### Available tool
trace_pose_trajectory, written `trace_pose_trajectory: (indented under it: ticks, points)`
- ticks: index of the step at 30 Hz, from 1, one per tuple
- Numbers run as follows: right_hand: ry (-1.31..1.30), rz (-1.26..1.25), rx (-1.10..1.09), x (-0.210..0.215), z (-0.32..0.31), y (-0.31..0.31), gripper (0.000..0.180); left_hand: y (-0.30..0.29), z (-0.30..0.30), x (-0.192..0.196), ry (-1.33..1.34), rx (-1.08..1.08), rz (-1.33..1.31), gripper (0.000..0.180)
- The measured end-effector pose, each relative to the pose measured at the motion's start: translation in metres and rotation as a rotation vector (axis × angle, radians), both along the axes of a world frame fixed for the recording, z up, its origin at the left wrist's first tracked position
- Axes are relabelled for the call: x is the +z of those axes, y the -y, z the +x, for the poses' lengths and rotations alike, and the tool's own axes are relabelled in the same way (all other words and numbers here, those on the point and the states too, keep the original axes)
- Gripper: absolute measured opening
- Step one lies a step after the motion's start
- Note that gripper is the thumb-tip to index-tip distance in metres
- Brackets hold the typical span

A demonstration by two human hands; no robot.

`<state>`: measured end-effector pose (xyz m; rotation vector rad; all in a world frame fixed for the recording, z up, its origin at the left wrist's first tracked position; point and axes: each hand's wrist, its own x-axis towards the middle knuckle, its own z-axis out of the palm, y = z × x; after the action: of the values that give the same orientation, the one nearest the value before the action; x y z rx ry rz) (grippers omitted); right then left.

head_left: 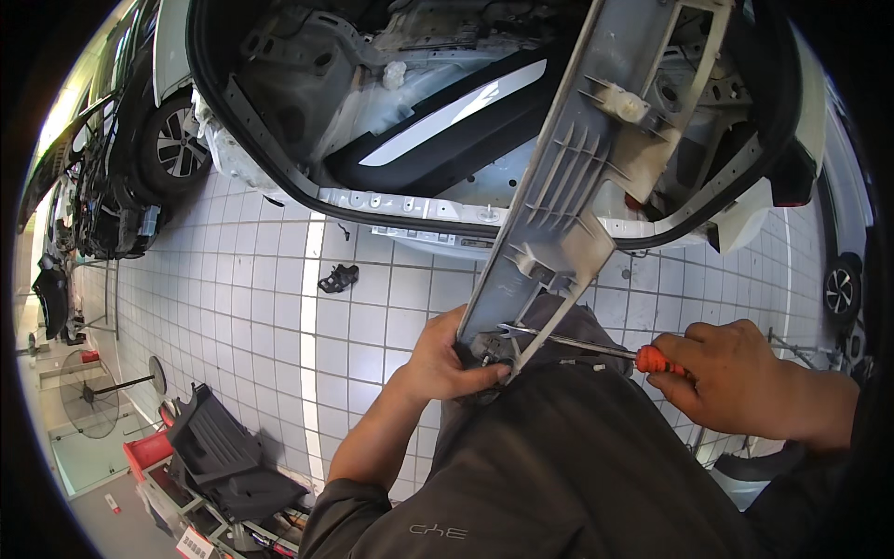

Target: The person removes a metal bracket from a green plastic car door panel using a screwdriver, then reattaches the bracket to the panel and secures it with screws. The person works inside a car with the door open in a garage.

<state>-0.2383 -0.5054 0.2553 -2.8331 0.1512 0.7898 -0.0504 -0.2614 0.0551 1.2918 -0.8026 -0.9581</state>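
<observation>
While fingers (684, 348) grip a screwdriver (651, 359), lettering (439, 531) marks clothing (559, 456).

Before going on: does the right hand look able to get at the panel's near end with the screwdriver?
Seemingly yes: the right hand holds the screwdriver, its tip apparently over the panel, whose end the left hand grips without visibly blocking it.

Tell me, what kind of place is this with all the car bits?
Probably a car repair workshop. There's a white car with bare metal showing inside, a long panel held in the left hand, and a red-handled screwdriver in the right hand.
</observation>
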Motion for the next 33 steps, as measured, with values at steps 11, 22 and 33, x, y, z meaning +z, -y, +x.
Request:
trace_pose_trajectory:
  ticks: [11, 22, 33]
  points:
    - [-0.107, -0.007, -0.012, -0.001, -0.013, -0.008, 0.036, 0.002, -0.007, -0.008, 0.102, -0.067, 0.008, 0.06]
    - [-0.459, 0.436, -0.482, -0.004, -0.025, 0.005, 0.033, 0.015, -0.01, -0.003, 0.141, -0.188, 0.022, 0.065]
    - [-0.382, 0.44, -0.402, -0.027, -0.054, 0.013, 0.032, 0.025, -0.013, -0.007, 0.092, -0.266, 0.06, 0.063]
